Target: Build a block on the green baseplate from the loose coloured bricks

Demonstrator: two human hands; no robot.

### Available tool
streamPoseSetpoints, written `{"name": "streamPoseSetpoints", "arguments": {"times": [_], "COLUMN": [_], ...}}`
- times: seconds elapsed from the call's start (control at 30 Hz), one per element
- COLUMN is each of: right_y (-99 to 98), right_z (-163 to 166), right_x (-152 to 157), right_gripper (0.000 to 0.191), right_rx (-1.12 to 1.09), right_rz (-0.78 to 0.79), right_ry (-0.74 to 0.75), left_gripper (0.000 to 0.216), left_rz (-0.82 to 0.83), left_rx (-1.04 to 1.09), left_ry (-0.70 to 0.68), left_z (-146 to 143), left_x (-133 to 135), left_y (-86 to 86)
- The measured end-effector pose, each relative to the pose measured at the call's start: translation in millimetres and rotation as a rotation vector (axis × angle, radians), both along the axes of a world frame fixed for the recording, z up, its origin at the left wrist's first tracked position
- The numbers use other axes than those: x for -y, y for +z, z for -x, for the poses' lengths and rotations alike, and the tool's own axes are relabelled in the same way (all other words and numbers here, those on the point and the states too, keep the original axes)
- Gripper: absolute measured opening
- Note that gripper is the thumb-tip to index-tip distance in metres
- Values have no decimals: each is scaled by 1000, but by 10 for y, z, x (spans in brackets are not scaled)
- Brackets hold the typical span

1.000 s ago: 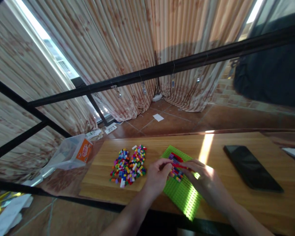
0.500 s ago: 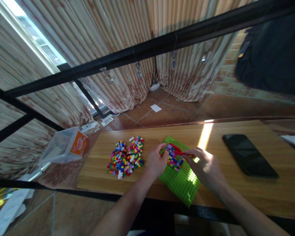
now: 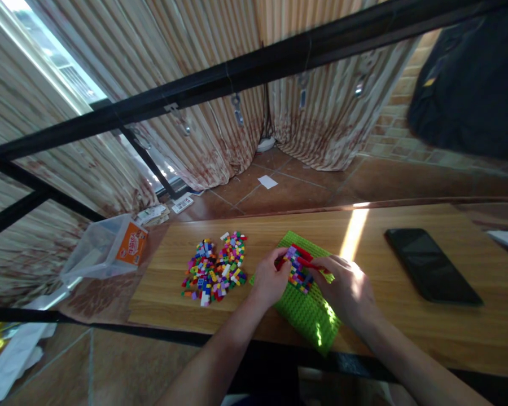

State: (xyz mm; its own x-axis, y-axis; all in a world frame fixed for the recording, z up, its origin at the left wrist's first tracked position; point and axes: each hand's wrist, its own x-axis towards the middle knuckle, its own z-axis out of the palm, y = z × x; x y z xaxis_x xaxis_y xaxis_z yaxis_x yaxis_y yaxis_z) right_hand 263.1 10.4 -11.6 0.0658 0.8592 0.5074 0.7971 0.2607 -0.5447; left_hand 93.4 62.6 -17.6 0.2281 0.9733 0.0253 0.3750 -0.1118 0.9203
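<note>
A green studded baseplate (image 3: 309, 321) lies at a slant on the wooden table, with a patch of small multicoloured toy bricks (image 3: 296, 273) fixed on its upper part. My left hand (image 3: 271, 282) is at the patch's left side, its thumb and fingers pinched on a small red piece (image 3: 280, 264), probably a brick. From the other side my right hand (image 3: 345, 287) grips a narrow red piece (image 3: 308, 264) that reaches over the patch; its exact kind is unclear. Another red strip (image 3: 301, 251) runs along the patch's far edge. My fingers partly cover the bricks.
Loose bricks (image 3: 215, 270) lie in a pile left of the baseplate. A black tablet-like device (image 3: 432, 265) rests on the right of the table (image 3: 161, 282). Beyond the left edge stands a clear plastic bin (image 3: 97, 248) with an orange label. A black metal bar (image 3: 254, 79) crosses ahead.
The camera view has shifted slightly. My right hand and its red piece have moved a little left over the bricks; my left hand stays almost in place.
</note>
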Motion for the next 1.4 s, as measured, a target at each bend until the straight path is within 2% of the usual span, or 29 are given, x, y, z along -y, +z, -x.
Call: {"name": "streamPoseSetpoints", "arguments": {"times": [0.17,0.3,0.57,0.83,1.1,1.4], "right_y": [43,2,-108,-134,-129,-82], "right_z": [49,83,184,201,210,220], "right_x": [-6,-77,-166,-153,-169,-165], "right_gripper": [13,13,16,18,17,23], "right_rx": [-6,56,245,264,251,232], "right_rz": [-66,-125,-210,-225,-230,-192], "right_ry": [32,78,-46,-76,-79,-91], "left_gripper": [29,29,28,29,38,38], "left_rz": [16,1,-105,-165,-248,-348], "left_rx": [64,98,40,11,-39,-188], "left_ry": [-2,-14,-7,27,-3,-51], "left_z": [35,47,82,68,68,22], "left_x": [3,14,66,105,124,172], "left_y": [-52,-61,-116,-118,-136,-86]}}
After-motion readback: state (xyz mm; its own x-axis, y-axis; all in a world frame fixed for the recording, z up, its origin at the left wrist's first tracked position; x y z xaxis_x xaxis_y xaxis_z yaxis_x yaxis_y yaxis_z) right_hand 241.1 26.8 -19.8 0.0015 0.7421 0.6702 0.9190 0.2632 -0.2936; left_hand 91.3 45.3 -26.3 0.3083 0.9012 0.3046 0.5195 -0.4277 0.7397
